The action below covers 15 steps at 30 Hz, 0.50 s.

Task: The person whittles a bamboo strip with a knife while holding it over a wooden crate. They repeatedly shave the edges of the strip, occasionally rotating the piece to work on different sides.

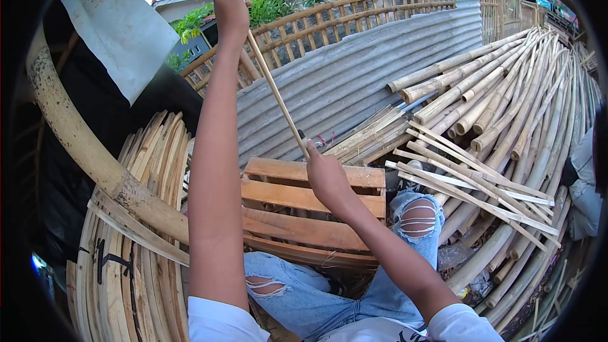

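Over the slatted brown wooden crate (pixel 304 212) | left hand (pixel 231 9) and right hand (pixel 326 177), fingers clenched on thin pale bamboo strip (pixel 273 82) | likely mid-trim; round tan bamboo poles (pixel 494 82) unsplit

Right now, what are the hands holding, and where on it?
One thin bamboo strip: the left hand holds its upper part, the right hand its lower end.

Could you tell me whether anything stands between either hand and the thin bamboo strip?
Nothing visible does: the left hand grips the strip near its top, the right hand its lower end, above the wooden crate.
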Each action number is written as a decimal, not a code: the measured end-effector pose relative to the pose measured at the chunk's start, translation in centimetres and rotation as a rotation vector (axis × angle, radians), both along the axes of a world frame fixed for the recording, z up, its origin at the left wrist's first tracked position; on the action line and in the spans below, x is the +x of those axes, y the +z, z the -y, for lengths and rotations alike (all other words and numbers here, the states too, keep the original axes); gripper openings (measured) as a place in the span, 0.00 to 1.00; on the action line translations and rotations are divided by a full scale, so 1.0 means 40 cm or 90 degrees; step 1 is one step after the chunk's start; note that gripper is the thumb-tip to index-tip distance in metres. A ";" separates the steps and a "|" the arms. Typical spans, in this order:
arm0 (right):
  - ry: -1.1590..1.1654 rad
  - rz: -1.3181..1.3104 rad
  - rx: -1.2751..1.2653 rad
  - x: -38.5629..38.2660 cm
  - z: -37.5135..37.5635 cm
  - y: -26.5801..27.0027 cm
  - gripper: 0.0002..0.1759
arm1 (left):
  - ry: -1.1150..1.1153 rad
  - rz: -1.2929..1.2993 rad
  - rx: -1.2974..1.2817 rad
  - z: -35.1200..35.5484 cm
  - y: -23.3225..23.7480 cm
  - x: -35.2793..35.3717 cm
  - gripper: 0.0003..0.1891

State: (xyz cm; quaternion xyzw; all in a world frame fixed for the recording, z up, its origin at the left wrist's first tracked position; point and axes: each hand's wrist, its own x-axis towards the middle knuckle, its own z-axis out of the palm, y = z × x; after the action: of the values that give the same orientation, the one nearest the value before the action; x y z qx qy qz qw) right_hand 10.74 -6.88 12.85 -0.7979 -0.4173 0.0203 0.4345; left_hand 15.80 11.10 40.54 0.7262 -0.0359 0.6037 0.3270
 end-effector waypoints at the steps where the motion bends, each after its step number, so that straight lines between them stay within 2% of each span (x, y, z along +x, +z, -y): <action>1: 0.027 0.014 0.016 0.000 -0.003 0.017 0.23 | -0.049 0.008 -0.018 0.004 -0.003 -0.003 0.15; 6: 0.051 0.081 0.135 0.016 -0.015 0.159 0.24 | -0.036 0.003 -0.032 0.023 0.002 -0.007 0.15; 8: 0.007 0.074 0.164 -0.004 -0.004 0.193 0.25 | -0.042 -0.006 -0.026 0.027 -0.003 -0.005 0.15; 9: 0.012 0.067 0.162 -0.019 -0.006 0.140 0.25 | -0.068 -0.014 -0.017 0.028 -0.002 -0.006 0.14; 11: -0.004 0.053 -0.004 -0.055 -0.002 -0.041 0.25 | -0.090 -0.017 -0.027 0.009 -0.002 -0.009 0.14; 12: 0.001 0.030 -0.033 -0.061 0.007 -0.091 0.26 | -0.089 -0.012 -0.025 0.004 0.000 -0.013 0.14; 15: 0.023 -0.008 -0.060 -0.037 -0.001 -0.134 0.26 | -0.150 -0.011 -0.062 -0.003 -0.004 -0.034 0.13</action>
State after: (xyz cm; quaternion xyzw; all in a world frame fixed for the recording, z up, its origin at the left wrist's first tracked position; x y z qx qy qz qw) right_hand 9.25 -6.83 7.51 -0.8095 -0.4276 0.0527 0.3988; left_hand 14.43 11.21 40.39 0.7054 -0.0889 0.5559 0.4308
